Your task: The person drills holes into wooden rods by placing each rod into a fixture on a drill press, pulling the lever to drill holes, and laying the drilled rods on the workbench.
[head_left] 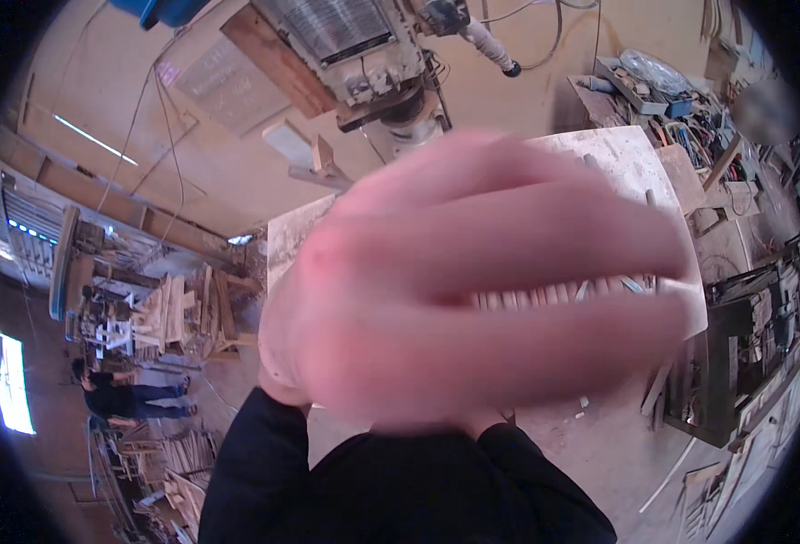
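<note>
My left hand (pixel 391 317) is raised very close to the camera and smeared by motion. Its fingers stretch out toward the right with a gap between them, and nothing shows in its grasp. Through that gap I see a row of thin wooden strips (pixel 536 296) on the pale worktable (pixel 613 145). Of my right hand, only a little skin near the wrist (pixel 483 421) shows above the dark right sleeve; its fingers are hidden behind the left hand.
A dusty woodworking machine (pixel 373 91) stands at the far side of the worktable. Tools and a grey bin (pixel 635 91) crowd the far right. A dark metal frame (pixel 712 390) stands to the right. Off left, a person in dark clothes (pixel 123 399) is near stacked wood (pixel 169 313).
</note>
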Demonstrator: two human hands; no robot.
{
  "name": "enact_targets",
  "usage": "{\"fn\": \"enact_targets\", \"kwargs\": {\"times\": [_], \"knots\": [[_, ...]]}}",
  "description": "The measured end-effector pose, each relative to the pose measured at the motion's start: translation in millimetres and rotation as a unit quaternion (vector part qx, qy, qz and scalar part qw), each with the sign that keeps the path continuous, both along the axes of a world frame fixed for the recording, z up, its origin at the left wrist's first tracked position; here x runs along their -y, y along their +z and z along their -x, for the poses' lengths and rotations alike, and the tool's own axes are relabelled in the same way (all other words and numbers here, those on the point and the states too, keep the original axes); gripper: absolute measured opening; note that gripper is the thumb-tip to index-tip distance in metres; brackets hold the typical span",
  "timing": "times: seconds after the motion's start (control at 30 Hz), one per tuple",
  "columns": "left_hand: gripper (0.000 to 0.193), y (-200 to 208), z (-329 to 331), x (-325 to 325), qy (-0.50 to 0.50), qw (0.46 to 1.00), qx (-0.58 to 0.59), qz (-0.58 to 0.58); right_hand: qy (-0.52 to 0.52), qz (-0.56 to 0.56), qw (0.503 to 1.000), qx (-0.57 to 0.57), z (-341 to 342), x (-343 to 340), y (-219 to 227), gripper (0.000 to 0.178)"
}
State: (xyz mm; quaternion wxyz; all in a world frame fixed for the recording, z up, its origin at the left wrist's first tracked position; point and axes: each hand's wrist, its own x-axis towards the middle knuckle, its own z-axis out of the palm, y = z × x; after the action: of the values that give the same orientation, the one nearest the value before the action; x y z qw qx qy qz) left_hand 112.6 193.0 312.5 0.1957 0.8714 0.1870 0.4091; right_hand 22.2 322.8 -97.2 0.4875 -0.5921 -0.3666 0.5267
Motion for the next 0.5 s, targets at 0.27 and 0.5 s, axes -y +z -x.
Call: {"fn": "enact_targets", "kwargs": {"times": [0.27,0.5], "knots": [[0.022,4,-15,4,0.088,0.994,0.023,-0.068,-0.006,-0.018,1.000,0.007,-2,6,-2,0.117],[0.027,7,-16,14,0.178,0.976,0.033,-0.119,0.002,-0.025,1.000,0.004,1,15,2,0.117]]}}
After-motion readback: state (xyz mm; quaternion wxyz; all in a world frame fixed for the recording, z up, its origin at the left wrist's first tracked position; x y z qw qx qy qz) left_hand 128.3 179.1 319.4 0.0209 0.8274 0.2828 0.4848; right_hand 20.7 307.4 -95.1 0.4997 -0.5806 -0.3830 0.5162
